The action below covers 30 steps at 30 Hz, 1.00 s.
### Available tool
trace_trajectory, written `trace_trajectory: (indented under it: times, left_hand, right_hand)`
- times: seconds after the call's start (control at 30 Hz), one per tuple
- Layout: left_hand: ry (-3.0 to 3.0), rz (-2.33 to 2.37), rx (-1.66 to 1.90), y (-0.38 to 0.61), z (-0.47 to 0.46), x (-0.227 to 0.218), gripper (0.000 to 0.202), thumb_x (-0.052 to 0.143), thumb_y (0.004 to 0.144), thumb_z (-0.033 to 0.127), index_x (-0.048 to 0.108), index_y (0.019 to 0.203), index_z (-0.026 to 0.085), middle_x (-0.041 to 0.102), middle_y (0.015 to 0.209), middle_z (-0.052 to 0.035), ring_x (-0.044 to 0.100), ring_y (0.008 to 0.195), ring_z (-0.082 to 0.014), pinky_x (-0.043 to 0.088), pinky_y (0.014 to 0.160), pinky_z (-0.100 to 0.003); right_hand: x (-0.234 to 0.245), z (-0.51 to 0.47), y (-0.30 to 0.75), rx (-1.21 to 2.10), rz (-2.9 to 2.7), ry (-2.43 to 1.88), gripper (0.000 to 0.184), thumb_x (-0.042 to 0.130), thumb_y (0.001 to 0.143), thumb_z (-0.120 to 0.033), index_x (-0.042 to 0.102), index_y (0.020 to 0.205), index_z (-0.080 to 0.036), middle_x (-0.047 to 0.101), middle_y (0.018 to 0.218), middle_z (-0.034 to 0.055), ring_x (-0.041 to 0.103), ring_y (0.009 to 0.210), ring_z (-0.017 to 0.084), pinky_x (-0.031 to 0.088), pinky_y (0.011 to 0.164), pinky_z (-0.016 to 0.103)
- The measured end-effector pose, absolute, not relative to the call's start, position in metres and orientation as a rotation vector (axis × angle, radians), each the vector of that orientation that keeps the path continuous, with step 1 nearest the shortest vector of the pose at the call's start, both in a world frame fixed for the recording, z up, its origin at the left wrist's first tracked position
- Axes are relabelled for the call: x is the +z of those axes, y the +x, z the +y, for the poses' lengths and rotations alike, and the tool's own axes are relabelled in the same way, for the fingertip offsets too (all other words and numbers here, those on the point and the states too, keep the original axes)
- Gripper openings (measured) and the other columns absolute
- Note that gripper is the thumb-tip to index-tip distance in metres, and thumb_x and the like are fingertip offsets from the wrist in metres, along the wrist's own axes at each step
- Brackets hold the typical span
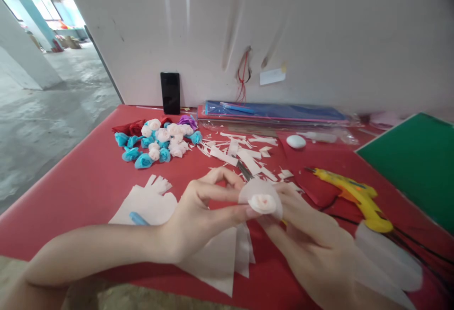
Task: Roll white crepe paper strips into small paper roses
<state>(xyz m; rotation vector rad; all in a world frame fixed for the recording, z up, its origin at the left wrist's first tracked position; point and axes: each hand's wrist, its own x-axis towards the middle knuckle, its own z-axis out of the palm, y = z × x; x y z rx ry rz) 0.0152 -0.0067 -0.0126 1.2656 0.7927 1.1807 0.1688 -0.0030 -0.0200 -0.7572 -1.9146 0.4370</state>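
Observation:
A small pale paper rose, with a translucent petal standing up around its back, is held between my two hands above the middle of the table. My left hand pinches it from the left, thumb in front and forefinger behind. From the right, the fingers of my right hand are closed at the petal's edge; part of that grip is hidden. Just behind the rose a metal blade shows; I cannot tell whether it lies on the table or is touched by a hand. Cut white paper sheets lie beneath my hands.
Finished blue, pink, red and purple paper roses cluster at the back left. White paper scraps litter the centre. A yellow glue gun with its cord, loose petals and a green board are at right. A phone leans against the wall.

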Motion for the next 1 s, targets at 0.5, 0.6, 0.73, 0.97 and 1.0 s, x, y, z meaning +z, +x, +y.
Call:
trace_trajectory:
  times: [0.5,0.6,0.73,0.97,1.0]
  left_hand:
    - [1.324,0.792,1.159,0.013,-0.01,-0.014,0.012,0.059,0.074,0.017,0.069,0.079,0.017,0.057,0.073,-0.0032,0.049,0.078,-0.0161,0.038,0.075,-0.03]
    - [1.3,0.743,1.201,0.012,-0.008,-0.014,0.018,0.052,0.079,0.016,0.069,0.079,0.02,0.058,0.068,-0.0021,0.049,0.075,-0.0149,0.039,0.073,-0.028]
    - [1.23,0.713,1.268,0.013,-0.005,-0.018,0.019,0.056,0.077,0.012,0.069,0.083,0.023,0.06,0.072,-0.0002,0.051,0.074,-0.0125,0.04,0.071,-0.025]
    - [1.202,0.65,1.293,0.013,-0.005,-0.023,0.019,0.063,0.072,0.011,0.067,0.084,0.025,0.059,0.071,0.0034,0.05,0.069,-0.008,0.041,0.07,-0.021]
    - [1.203,0.644,1.298,0.014,-0.005,-0.023,0.019,0.064,0.071,0.01,0.067,0.083,0.024,0.058,0.071,0.0033,0.051,0.07,-0.0081,0.041,0.07,-0.021]
  right_hand:
    - [-0.023,-0.006,0.17,0.52,-1.866,-0.839,0.027,0.054,0.075,-0.006,0.063,0.081,-0.032,0.055,0.061,-0.004,0.052,0.055,0.014,0.045,0.051,0.025]
    - [-0.021,-0.006,0.172,0.6,-1.841,-0.884,0.027,0.054,0.076,-0.009,0.063,0.08,-0.034,0.056,0.059,-0.0051,0.051,0.052,0.013,0.046,0.05,0.025]
    - [-0.019,-0.005,0.174,0.702,-1.831,-0.869,0.032,0.053,0.078,-0.009,0.064,0.085,-0.038,0.059,0.062,-0.0064,0.054,0.053,0.013,0.047,0.051,0.023]
    - [-0.017,-0.006,0.172,0.776,-1.813,-0.847,0.041,0.056,0.076,-0.009,0.063,0.098,-0.043,0.061,0.063,-0.0061,0.056,0.058,0.013,0.049,0.054,0.022]
    - [-0.016,-0.006,0.171,0.779,-1.808,-0.83,0.04,0.056,0.076,-0.01,0.063,0.097,-0.043,0.061,0.063,-0.0058,0.056,0.057,0.013,0.049,0.053,0.022]
